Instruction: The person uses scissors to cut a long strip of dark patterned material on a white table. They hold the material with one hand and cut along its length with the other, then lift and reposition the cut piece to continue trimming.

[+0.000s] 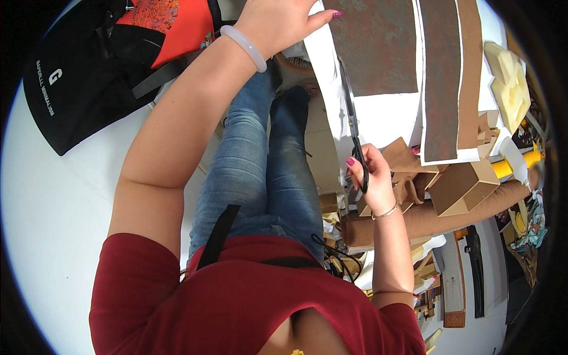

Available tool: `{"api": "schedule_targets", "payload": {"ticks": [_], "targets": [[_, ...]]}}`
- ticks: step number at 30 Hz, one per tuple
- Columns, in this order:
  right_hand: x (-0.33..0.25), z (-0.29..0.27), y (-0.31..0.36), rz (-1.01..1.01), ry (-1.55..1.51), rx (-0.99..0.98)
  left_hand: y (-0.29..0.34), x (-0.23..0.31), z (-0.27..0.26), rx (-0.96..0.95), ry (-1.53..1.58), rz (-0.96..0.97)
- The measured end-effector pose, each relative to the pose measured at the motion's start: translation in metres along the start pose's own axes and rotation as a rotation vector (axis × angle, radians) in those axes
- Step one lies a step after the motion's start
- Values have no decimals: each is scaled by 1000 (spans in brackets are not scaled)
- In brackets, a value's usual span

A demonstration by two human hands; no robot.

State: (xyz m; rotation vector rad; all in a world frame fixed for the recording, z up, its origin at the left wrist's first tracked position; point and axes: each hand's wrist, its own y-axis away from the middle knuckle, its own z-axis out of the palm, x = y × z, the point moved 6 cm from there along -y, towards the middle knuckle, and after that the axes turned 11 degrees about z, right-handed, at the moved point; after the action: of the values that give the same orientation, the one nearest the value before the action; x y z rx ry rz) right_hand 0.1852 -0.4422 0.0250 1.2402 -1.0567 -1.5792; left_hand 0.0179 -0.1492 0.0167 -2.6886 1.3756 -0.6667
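My right hand (374, 177) is closed around the black handles of a long pair of scissors (352, 121). Their blades point away from me over a white backing sheet (331, 71), close to the left edge of a grey-brown mottled panel (378, 53) on it. At the top, my left hand (278, 21) reaches across to the sheet. Its thumb is stretched out and rests near the panel's left edge, while its other fingers are mostly cut off by the frame. A narrower mottled strip (441, 89) with white edges lies to the right of the panel.
Brown folded card boxes (464, 186) and a brown roll (426, 219) lie right of the scissors. Pale yellow blocks (506, 86) stand farther right. On the left, a black bag (89, 77) and a red patterned item (171, 26) rest on a white surface (47, 195).
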Motion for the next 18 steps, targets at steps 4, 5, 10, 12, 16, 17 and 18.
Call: {"api": "schedule_targets", "payload": {"ticks": [4,5,10,12,16,17,18], "targets": [[-5,2,-2,-13,-12,-21,-1,-1,-1,6,4,9],[-8,2,-2,-19,-21,-25,-2,-1,-1,6,9,9],[-20,5,-10,-37,-23,-25,-5,-2,1,-11,32,1],[-22,5,-12,-38,-28,-34,-6,-2,2,-12,25,7],[-20,4,-12,-44,-29,-40,-7,-4,1,-20,23,15],[-18,3,-12,-41,-32,-38,-7,-5,1,-30,24,12],[-17,3,-12,-46,-17,-47,-8,-5,1,-39,25,10]]}}
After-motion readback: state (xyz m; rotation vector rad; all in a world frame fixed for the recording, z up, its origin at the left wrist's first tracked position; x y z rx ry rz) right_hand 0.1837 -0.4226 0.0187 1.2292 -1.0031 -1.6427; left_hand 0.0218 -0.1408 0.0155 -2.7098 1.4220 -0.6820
